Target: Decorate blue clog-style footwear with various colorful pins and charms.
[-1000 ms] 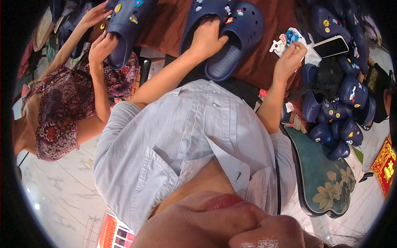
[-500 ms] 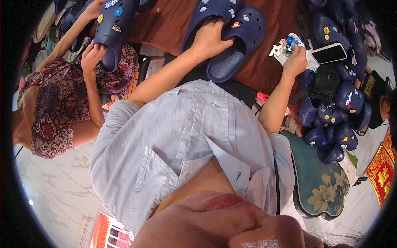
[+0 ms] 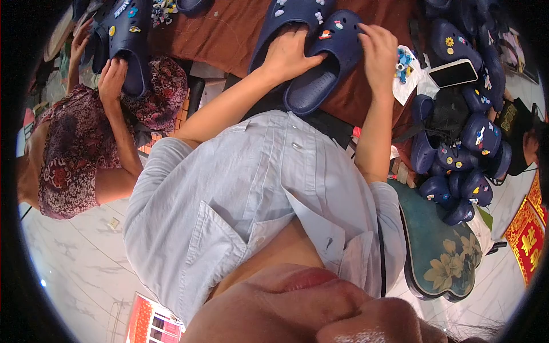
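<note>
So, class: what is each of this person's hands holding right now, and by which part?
The left hand grips the navy clog at its opening, fingers tucked inside. The right hand pinches its toe edge. Whether it also holds a charm cannot be told.

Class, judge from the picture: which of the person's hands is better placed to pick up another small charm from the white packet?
Probably the right hand: it rests on the clog beside the charm packet. The left hand holds that clog, farther away.

White marble-pattern floor (image 3: pixel 68 263), glossy, with a light reflection at lower left; brown cloth (image 3: pixel 229 28) covers the table; teal floral cushion (image 3: pixel 443 260) and red mat (image 3: pixel 526 234) at right
</note>
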A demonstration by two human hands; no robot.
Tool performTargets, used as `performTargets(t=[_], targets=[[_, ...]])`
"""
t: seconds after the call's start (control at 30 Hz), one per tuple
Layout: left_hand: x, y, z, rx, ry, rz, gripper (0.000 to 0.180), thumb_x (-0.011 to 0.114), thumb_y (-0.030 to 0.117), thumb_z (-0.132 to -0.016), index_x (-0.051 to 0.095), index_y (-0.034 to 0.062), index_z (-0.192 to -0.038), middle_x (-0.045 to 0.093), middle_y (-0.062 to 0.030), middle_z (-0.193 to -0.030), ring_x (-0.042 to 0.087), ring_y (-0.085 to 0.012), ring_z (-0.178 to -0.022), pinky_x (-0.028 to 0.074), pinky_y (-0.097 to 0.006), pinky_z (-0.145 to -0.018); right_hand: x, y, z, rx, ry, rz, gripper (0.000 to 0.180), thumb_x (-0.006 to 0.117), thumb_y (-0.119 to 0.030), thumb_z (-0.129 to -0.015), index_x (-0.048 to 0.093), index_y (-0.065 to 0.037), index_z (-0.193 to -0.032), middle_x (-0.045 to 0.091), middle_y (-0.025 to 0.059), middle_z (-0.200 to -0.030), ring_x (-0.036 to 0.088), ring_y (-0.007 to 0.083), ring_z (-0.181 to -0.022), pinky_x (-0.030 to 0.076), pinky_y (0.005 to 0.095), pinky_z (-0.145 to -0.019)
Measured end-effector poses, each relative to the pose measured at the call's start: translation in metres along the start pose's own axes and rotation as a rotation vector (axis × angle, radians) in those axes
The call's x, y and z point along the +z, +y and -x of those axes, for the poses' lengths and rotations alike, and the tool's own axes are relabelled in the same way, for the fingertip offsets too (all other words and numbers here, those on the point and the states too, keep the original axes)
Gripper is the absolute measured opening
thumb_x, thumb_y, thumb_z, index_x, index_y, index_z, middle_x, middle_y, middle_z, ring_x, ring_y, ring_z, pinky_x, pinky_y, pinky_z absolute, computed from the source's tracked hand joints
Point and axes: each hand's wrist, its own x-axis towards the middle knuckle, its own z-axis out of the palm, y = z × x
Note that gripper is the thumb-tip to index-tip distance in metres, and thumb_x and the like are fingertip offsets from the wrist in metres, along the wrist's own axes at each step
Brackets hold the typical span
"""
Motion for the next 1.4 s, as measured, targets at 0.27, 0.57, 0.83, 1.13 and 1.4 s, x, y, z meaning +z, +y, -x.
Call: performTargets(t=[0.27,0.57,0.83,1.13,1.4], targets=[[-0.002,0.009,0.0,-0.066,-0.074,-0.007,0.06,0.079,0.03,-0.069,0.057,-0.0054,-0.112,0.064,-0.0295,-0.102,0.063,-0.0458,-0.096,0.051,-0.05,-0.085,0.034,0.008,-0.022,-0.111,-0.191,0.022,0.021,0.069,-0.027,-0.09,0.075,-0.019,-0.109,0.06,0.0057,-0.131,0.046,0.0314,-0.126,0.038,0.0458,-0.102],[-0.001,0.007,0.0,-0.089,-0.068,-0.02,0.057,0.079,0.029,-0.069,0.059,-0.0057,-0.109,0.064,-0.0303,-0.102,0.062,-0.0458,-0.096,0.051,-0.05,-0.085,0.045,0.012,-0.016,-0.109,-0.058,-0.21,0.013,0.072,-0.019,-0.085,0.07,-0.007,-0.09,0.068,0.0041,-0.11,0.054,0.0281,-0.112,0.039,0.0381,-0.099],[0.0,0.007,0.001,-0.027,-0.027,-0.01,0.056,0.078,0.027,-0.07,0.058,-0.0061,-0.11,0.064,-0.0299,-0.101,0.062,-0.0463,-0.096,0.051,-0.051,-0.085,0.035,0.022,0.001,0.267,0.156,-0.757,0.011,0.071,-0.013,-0.092,0.068,-0.002,-0.089,0.063,0.0024,-0.089,0.058,0.0118,-0.08,0.046,0.0253,-0.075],[0.0,0.009,0.003,-0.074,-0.077,-0.014,0.064,0.078,0.029,-0.07,0.057,-0.0078,-0.117,0.064,-0.0303,-0.102,0.062,-0.0461,-0.097,0.051,-0.05,-0.086,-0.05,0.073,0.043,0.31,0.174,0.129,0.008,0.073,-0.01,-0.084,0.071,-0.004,-0.089,0.067,0.0089,-0.088,0.059,0.027,-0.086,0.046,0.038,-0.08],[-0.002,0.008,0.002,-0.088,-0.078,-0.021,0.067,0.078,0.03,-0.07,0.056,-0.0087,-0.12,0.064,-0.0304,-0.102,0.062,-0.0468,-0.098,0.05,-0.05,-0.088,-0.044,0.062,0.048,0.206,0.273,0.256,0.013,0.077,-0.013,-0.081,0.075,-0.007,-0.092,0.066,0.0092,-0.092,0.058,0.0278,-0.093,0.045,0.0407,-0.085]])
